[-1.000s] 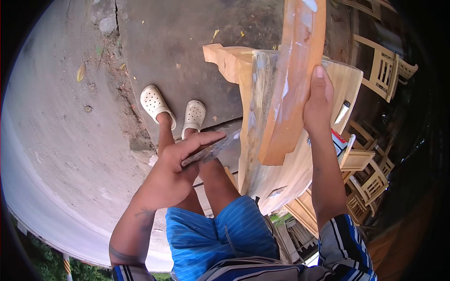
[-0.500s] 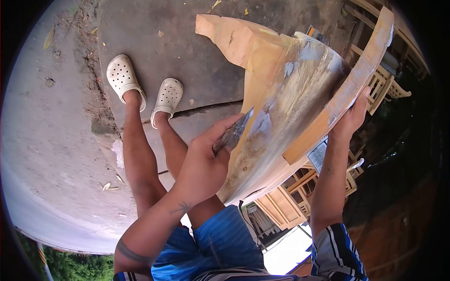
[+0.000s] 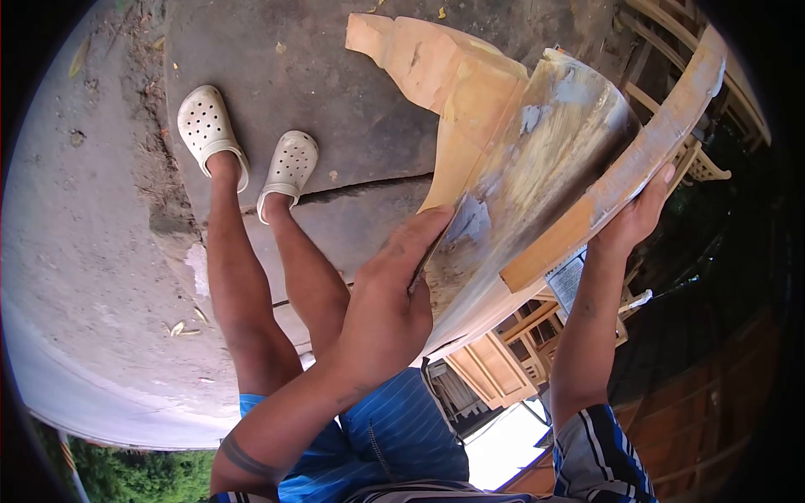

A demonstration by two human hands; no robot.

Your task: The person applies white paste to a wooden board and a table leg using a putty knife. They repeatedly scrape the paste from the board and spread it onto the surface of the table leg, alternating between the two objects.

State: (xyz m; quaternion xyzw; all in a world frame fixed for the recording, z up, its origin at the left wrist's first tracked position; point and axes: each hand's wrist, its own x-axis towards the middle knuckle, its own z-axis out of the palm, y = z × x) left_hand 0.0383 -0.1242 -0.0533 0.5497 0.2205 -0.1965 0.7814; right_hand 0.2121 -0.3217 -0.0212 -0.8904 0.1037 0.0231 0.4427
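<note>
In my left hand (image 3: 381,302) is a flat metal putty knife (image 3: 429,251), seen nearly edge-on, its tip close over the wooden panel (image 3: 537,159). That panel is rough, pale and streaked, with blue-grey putty (image 3: 471,216) smeared on it. A smooth tan carved leg (image 3: 419,63) and curved edge run along the panel's left side. My right hand (image 3: 631,214) is closed on the outer side of a long curved wooden rail (image 3: 604,197), which has greyish putty on its upper half. Most of the right fingers are hidden behind the rail.
My feet in white clogs (image 3: 289,168) stand on a concrete slab with a crack (image 3: 369,189). Wooden furniture frames (image 3: 495,365) are behind the piece at lower right, more at upper right. A labelled item (image 3: 567,281) shows beside my right wrist.
The putty knife has turned from showing its flat face to edge-on as my left hand moved slightly right and down. The rail's upper end has shifted right and down.
</note>
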